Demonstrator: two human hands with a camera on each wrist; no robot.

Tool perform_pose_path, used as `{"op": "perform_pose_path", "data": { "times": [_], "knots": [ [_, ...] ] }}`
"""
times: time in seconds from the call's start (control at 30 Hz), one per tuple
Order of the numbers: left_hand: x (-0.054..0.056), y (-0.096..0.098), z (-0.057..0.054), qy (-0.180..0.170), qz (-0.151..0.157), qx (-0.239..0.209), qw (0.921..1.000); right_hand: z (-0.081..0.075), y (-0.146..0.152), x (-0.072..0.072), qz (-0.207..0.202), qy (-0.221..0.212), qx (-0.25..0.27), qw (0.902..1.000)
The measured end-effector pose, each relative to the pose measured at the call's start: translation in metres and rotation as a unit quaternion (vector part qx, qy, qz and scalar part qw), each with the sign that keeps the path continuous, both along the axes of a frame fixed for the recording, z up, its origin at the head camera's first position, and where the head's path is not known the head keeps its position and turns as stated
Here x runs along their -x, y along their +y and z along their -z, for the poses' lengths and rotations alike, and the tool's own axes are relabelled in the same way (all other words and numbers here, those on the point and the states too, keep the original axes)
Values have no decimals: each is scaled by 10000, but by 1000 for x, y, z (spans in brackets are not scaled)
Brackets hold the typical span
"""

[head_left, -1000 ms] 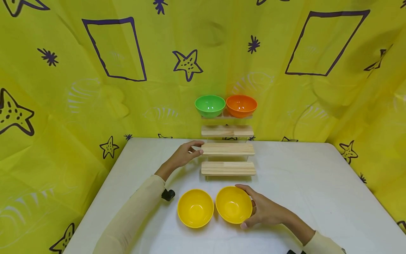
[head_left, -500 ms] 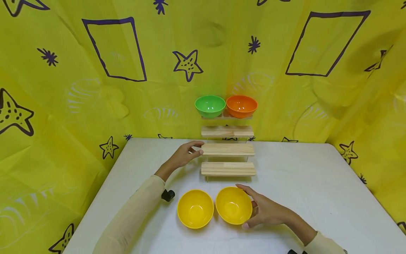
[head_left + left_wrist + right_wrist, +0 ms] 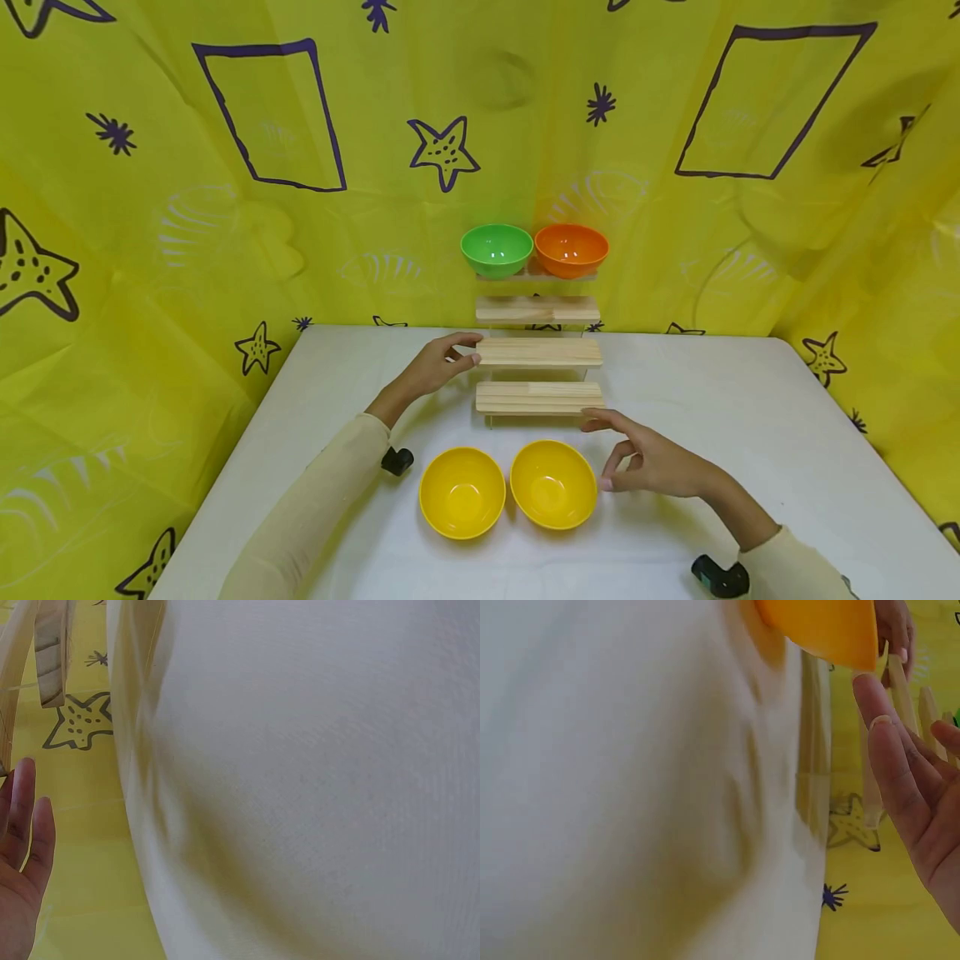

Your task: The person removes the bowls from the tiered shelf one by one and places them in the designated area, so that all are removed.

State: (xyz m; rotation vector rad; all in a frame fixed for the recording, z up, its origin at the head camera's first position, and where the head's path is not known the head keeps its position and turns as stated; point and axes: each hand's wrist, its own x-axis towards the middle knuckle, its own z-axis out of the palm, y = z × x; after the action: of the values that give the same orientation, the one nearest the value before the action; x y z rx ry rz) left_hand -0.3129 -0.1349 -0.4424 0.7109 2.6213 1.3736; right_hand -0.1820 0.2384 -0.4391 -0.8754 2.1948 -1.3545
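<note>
Apparently, the rack (image 3: 538, 310) is being steadied, its second-lowest shelf (image 3: 538, 352) pinched by the left hand (image 3: 437, 364); nothing is held by the right hand (image 3: 656, 460), relaxed beside the right yellow bowl (image 3: 553, 485) on the table (image 3: 675, 392); for lifting, a rim grip would be needed.

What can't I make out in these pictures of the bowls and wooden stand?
Head: most of the top shelf, hidden by the green bowl and orange bowl.
Left wrist: part of the left hand, cut off by the left edge.
Right wrist: part of the yellow bowl, cut off by the top edge.
</note>
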Motion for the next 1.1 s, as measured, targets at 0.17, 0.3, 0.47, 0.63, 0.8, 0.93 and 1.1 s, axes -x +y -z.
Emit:
{"op": "perform_pose_path", "data": {
  "times": [0.17,0.3,0.47,0.63,0.8,0.93,1.1],
  "knots": [
    [0,0,0,-44,-27,-19,10000,-16,8,15,261,400,-51,9988],
    [-1,0,-1,-51,-19,-25,10000,-28,14,26,573,698,-52,9959],
    [-1,0,-1,-47,-10,-29,10000,-43,17,41,1079,898,-126,9900],
    [0,0,0,-21,-15,-13,10000,-58,18,58,1560,977,-244,9826],
    [0,0,-1,1,-6,-6,10000,-72,19,76,1958,1057,-330,9744],
    [0,0,-1,-13,-6,-36,10000,-83,18,90,2226,1079,-243,9686],
    [0,0,-1,33,15,-63,10000,-96,17,109,2381,1116,-138,9647]
  ]
}}
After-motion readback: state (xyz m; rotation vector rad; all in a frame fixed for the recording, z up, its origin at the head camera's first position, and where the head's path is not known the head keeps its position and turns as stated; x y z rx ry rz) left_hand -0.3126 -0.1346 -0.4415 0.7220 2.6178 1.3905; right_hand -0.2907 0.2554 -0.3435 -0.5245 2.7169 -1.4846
